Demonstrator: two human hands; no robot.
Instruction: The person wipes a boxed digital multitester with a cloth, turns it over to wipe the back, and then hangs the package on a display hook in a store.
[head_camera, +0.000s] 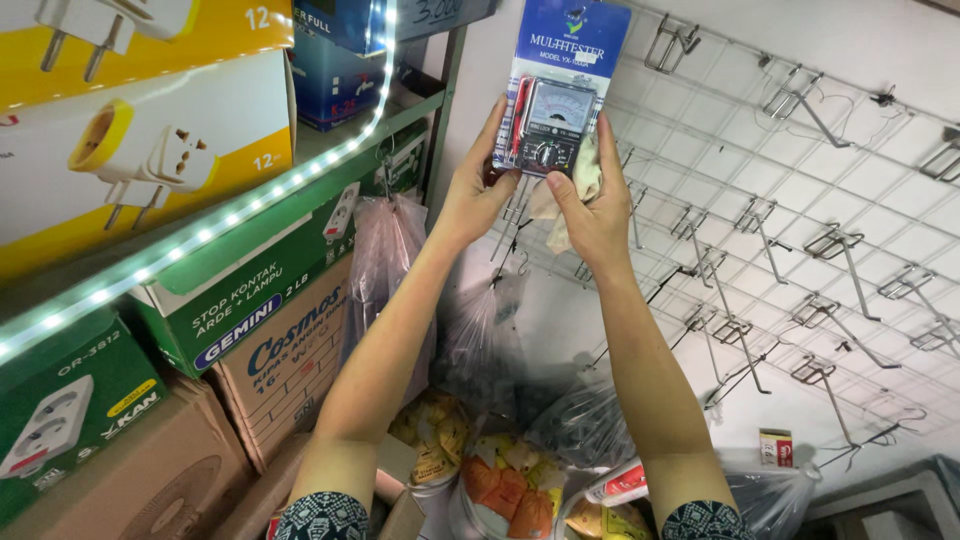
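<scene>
— What are the hands on?
— I see the left hand (478, 195) and right hand (592, 215) pinching a blue carded meter pack (560, 90), raised against the wire grid wall (800, 200). The right fingers also press a pale cloth (585, 175).

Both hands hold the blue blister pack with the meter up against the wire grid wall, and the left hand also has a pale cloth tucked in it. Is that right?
Not quite. The pale cloth is tucked in the right hand, not the left hand, as the head view shows. The rest stands: both hands hold the blue blister pack up against the wire grid wall.
</scene>
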